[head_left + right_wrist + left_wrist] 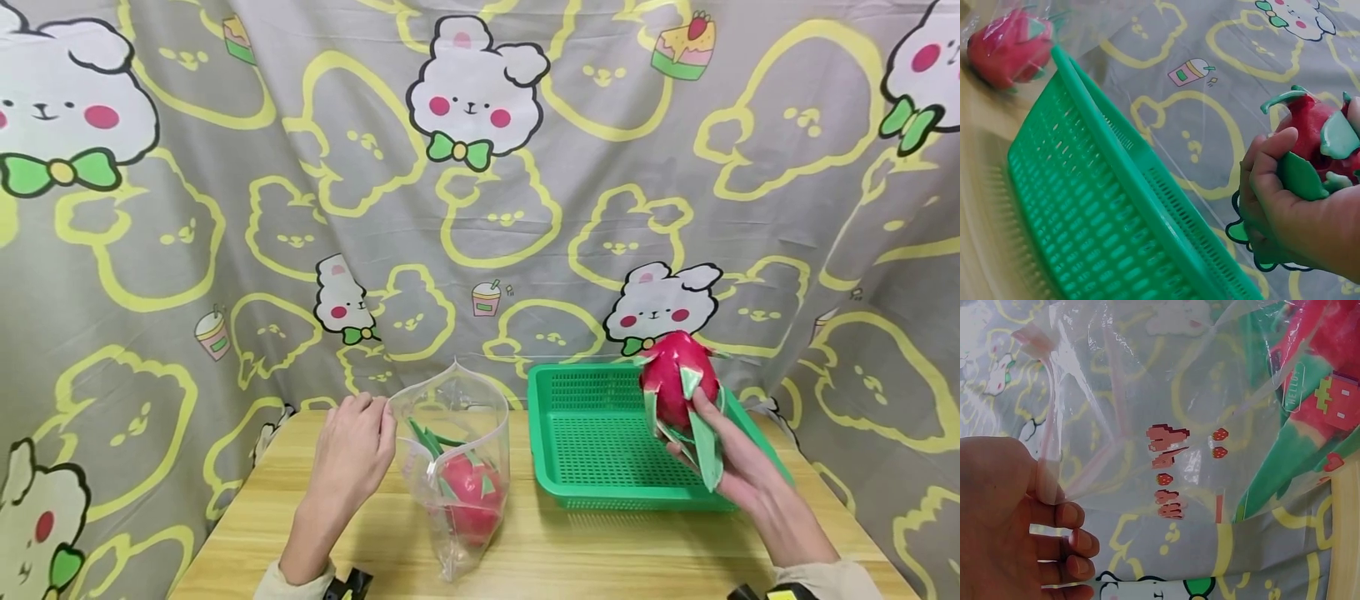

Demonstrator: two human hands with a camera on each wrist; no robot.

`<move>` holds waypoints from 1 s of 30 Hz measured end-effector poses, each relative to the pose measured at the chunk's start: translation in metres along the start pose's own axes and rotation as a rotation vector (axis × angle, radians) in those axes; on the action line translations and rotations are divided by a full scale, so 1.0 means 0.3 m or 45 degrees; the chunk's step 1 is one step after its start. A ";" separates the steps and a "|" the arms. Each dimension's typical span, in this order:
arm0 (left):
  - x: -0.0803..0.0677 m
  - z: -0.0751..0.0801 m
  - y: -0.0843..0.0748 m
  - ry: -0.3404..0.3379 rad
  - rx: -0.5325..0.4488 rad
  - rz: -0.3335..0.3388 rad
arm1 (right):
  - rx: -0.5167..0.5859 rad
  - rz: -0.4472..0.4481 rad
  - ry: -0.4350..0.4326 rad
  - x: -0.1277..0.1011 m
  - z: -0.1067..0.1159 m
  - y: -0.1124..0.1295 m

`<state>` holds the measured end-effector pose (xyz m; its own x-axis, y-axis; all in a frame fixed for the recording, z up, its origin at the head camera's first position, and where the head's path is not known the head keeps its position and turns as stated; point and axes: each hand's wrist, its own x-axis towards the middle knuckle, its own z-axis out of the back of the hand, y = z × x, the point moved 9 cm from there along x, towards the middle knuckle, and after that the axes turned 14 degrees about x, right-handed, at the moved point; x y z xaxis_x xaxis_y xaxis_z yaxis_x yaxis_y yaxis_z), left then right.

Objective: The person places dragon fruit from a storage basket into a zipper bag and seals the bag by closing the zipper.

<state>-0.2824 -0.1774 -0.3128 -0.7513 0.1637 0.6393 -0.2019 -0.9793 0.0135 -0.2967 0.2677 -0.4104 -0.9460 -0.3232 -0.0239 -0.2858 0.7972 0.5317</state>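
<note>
A clear zip bag (459,467) stands on the wooden table (637,550) with one red dragon fruit (471,497) inside it. My left hand (352,450) pinches the bag's upper left edge (1047,469), holding its mouth open. My right hand (731,458) grips a second dragon fruit (677,381) with green scales, lifted above the right side of the green basket (592,433). In the right wrist view the fingers (1266,181) curl round this fruit (1313,134), and the bagged fruit (1007,47) shows at top left.
The green perforated basket (1085,212) sits on the table right of the bag and holds nothing visible. A grey cloth printed with bunnies (480,167) hangs behind and around the table. Bare tabletop lies in front of bag and basket.
</note>
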 end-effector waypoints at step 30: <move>-0.001 -0.007 0.001 0.006 -0.051 0.022 | 0.596 -0.112 0.613 -0.068 -0.078 0.007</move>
<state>-0.2837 -0.1776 -0.3145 -0.7578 0.1476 0.6356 -0.2138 -0.9765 -0.0282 -0.2744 0.2638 -0.3890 -0.7736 -0.5018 0.3871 -0.4973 0.8592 0.1199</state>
